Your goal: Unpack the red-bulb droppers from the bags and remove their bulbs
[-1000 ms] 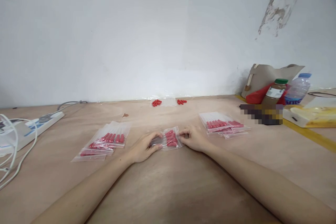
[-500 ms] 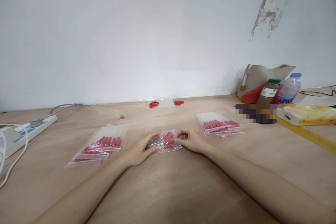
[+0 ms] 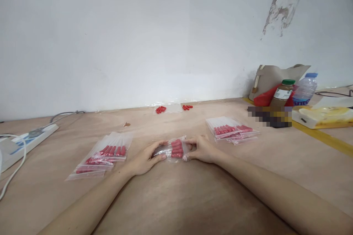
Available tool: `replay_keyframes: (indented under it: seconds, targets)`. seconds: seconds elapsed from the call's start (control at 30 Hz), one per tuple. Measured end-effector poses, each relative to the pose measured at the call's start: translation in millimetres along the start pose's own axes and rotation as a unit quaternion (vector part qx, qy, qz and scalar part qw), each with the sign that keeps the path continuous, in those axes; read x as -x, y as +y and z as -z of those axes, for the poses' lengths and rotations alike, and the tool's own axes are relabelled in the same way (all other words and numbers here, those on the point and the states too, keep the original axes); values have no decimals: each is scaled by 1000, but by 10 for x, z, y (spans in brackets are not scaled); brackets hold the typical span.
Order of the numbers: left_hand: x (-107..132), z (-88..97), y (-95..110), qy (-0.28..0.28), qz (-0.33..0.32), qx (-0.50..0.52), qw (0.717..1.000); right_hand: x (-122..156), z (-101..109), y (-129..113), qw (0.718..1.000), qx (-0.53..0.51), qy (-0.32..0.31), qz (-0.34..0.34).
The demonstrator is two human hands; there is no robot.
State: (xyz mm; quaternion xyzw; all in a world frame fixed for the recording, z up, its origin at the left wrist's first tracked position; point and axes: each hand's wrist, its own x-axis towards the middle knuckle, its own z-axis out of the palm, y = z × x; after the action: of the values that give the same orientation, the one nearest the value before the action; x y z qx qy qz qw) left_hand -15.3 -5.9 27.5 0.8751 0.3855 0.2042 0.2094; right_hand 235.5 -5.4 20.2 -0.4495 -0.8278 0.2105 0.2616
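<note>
A clear zip bag (image 3: 168,150) with several red, finger-shaped pieces (image 3: 177,148) lined up inside lies between my hands, low over the table. My left hand (image 3: 147,158) grips its left end between thumb and fingers. At the right end, my right hand (image 3: 200,148) has thumb and fingers closed on the bag's edge by the zip strip. A fanned pile of filled zip bags (image 3: 110,151) rests left of my left hand. Another pile of such bags (image 3: 227,129) sits beyond my right hand.
Loose red pieces (image 3: 160,109) lie by the wall near clear plastic. A white power strip (image 3: 33,141) with cables is at the left. Toward the right stand a beige bag (image 3: 271,77), a green-capped bottle (image 3: 283,93), a blue-capped bottle (image 3: 305,90) and a yellow-white packet (image 3: 325,117).
My right hand has shifted slightly and now grips the bag's right edge more fully. The red pieces appear more evenly lined up. My left hand keeps its hold.
</note>
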Motion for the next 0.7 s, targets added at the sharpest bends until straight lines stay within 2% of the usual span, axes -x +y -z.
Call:
replay_keyframes:
  seconds: [0.33,0.53,0.7]
  targets:
    - [10,-48,28,32,10,-7,999,-37,-78,64,997,-46,62,31]
    - [10,-79,63,72,-9,-39,997,-49,-83,-4,994,-71,40,68]
    - [5,-76,87,72,-11,-45,996,-45,-39,-83,997,-3,37,75]
